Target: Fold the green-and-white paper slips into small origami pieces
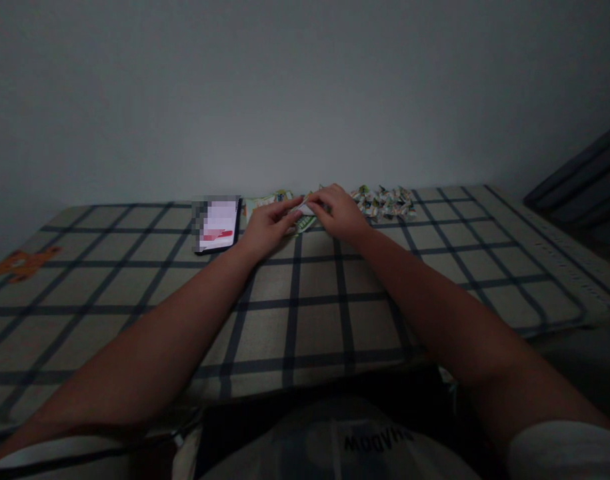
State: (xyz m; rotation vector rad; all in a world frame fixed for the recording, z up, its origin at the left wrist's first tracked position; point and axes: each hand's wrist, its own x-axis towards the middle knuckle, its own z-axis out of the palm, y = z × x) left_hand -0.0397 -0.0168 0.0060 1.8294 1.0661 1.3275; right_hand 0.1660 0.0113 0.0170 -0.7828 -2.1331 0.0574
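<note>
My left hand (271,228) and my right hand (342,212) meet near the far edge of the table. Between their fingertips is a small white and green printed paper piece (305,211), with the fingers of both hands pressed on it. Fingers cover part of it, so its full shape is hidden. Just beyond my left hand lies a flat green and white printed sheet (257,202). Several small, crumpled or folded white, green and orange pieces (385,203) sit in a cluster to the right of my right hand; what they are is too small to tell.
A phone (219,225) with a lit screen lies left of my left hand. The table has a checked cloth (265,327) with an orange figure (22,263) at its left side. Behind it rises a plain wall (305,100). Dark striped fabric (585,180) is at the right.
</note>
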